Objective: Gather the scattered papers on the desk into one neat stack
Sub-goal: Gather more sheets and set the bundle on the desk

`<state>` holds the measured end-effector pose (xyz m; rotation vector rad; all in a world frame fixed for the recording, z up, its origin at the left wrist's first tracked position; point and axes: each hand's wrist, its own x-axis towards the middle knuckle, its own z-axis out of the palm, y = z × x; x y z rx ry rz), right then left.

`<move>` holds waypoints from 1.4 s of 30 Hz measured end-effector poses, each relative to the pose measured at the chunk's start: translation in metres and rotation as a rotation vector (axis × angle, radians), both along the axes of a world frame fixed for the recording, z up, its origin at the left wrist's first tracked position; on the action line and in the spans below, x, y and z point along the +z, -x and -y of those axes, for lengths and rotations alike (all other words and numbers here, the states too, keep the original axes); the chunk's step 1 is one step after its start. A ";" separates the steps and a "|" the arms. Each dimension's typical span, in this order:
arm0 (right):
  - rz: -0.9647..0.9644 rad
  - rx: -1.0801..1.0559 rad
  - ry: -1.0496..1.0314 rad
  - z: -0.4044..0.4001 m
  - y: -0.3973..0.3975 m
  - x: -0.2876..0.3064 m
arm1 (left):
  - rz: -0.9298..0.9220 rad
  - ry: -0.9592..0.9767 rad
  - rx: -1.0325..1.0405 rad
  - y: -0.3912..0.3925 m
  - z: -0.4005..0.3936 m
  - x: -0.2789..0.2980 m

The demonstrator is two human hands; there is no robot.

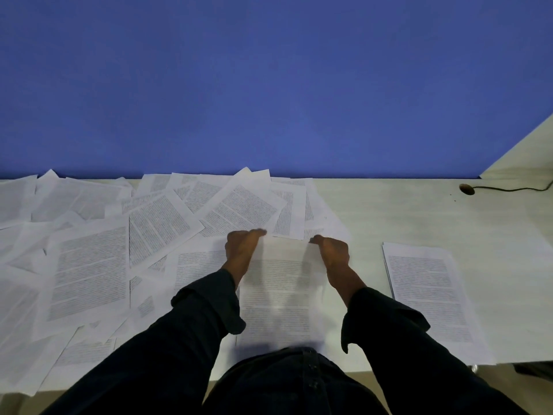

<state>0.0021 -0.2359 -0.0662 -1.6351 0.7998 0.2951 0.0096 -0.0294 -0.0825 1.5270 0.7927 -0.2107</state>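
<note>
Both hands, the left hand (pixel 241 245) and right hand (pixel 332 250), hold one blurry sheet (pixel 279 295) by its top corners. It should go flat on the pile (pixel 431 295) at the right, edges lined up.

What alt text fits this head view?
Both hands, left hand and right hand, hold a blurred sheet by its far corners above a desk. Loose papers cover the left; a neat stack lies right.
</note>
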 end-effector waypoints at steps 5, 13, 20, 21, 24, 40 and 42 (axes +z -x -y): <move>-0.156 0.071 -0.078 0.010 0.011 -0.028 | -0.157 0.086 0.031 0.026 -0.001 -0.020; -0.206 0.099 -0.141 0.005 0.034 -0.039 | -0.046 0.093 0.039 0.022 -0.005 -0.024; -0.140 -0.043 0.045 0.003 0.023 -0.027 | -0.025 0.046 -0.181 0.025 -0.012 -0.031; -0.132 -0.027 0.065 0.002 0.022 -0.025 | -0.020 0.066 -0.174 0.025 -0.012 -0.031; -0.123 -0.040 0.045 -0.001 0.022 -0.022 | -0.066 0.112 -0.096 0.027 -0.011 -0.026; -0.160 0.259 -0.146 0.050 0.088 -0.053 | 0.063 0.174 0.007 0.084 0.029 -0.045; -0.150 0.268 -0.153 0.063 0.102 -0.059 | 0.012 0.226 -0.063 0.092 0.041 -0.044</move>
